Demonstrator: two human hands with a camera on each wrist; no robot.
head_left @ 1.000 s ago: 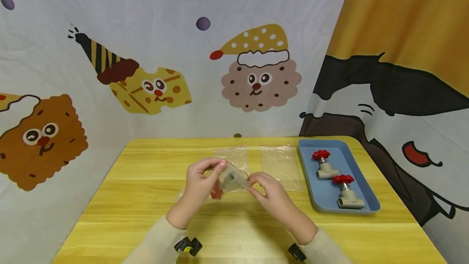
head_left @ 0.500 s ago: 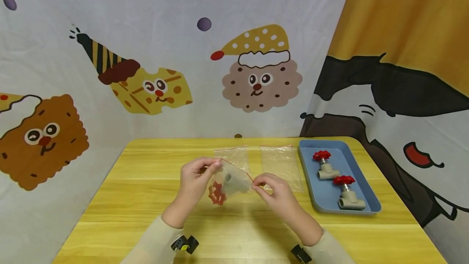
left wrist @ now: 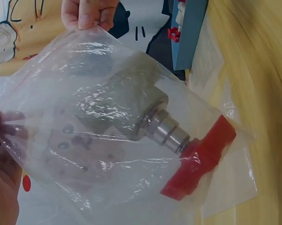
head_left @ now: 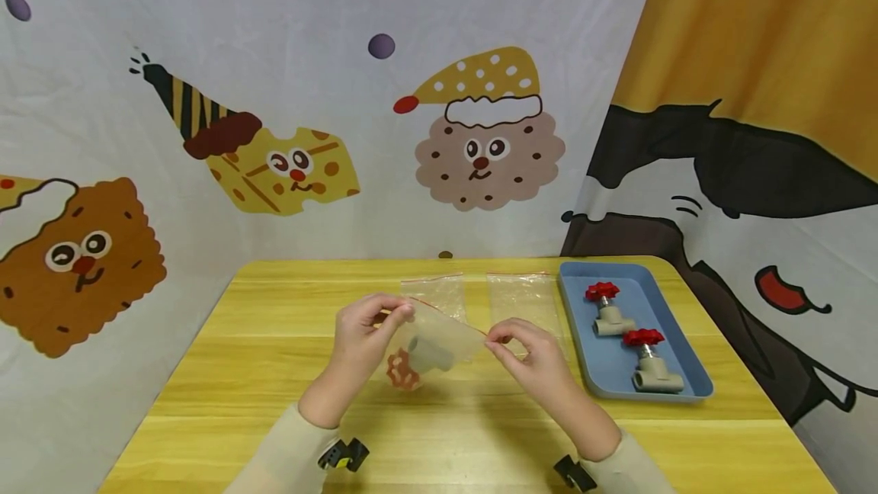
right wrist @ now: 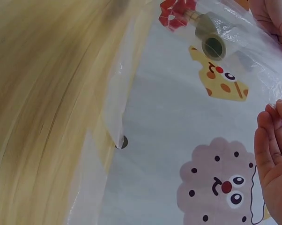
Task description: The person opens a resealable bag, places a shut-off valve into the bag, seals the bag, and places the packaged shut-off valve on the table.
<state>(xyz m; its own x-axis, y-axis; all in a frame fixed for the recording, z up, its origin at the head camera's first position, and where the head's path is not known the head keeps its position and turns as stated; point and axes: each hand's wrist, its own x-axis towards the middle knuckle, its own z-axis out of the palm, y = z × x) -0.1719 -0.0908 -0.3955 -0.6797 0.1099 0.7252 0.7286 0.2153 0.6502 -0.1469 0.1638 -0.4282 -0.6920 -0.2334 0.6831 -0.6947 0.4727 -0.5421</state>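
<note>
Left hand (head_left: 366, 338) and right hand (head_left: 531, 357) pinch the top corners of a clear, red-edged plastic bag (head_left: 453, 332), grey red-wheeled valve (left wrist: 145, 110) inside. Sealing step, I'd guess; next probably needs pressing along that edge.

Holding up a red-handled valve (right wrist: 207, 26) in a clear plastic bag (right wrist: 260, 58), lol, right over a cartoon backdrop (right wrist: 152, 117).

Pinching the edge between thumb and fingertips of the right hand (right wrist: 276, 161), with the left hand (right wrist: 274, 21) up in the corner, partly cropped. Showing through the film: red handwheel (right wrist: 171, 21) tilted up top, short stem, grey-green body with its round opening toward the camera. Behind that, a printed cheese (right wrist: 220, 86) plus a spotted cookie (right wrist: 209, 164). Over on the left, wood-grain table (right wrist: 42, 108) with two pieces of clear plastic (right wrist: 117, 93) by its edge.
</note>
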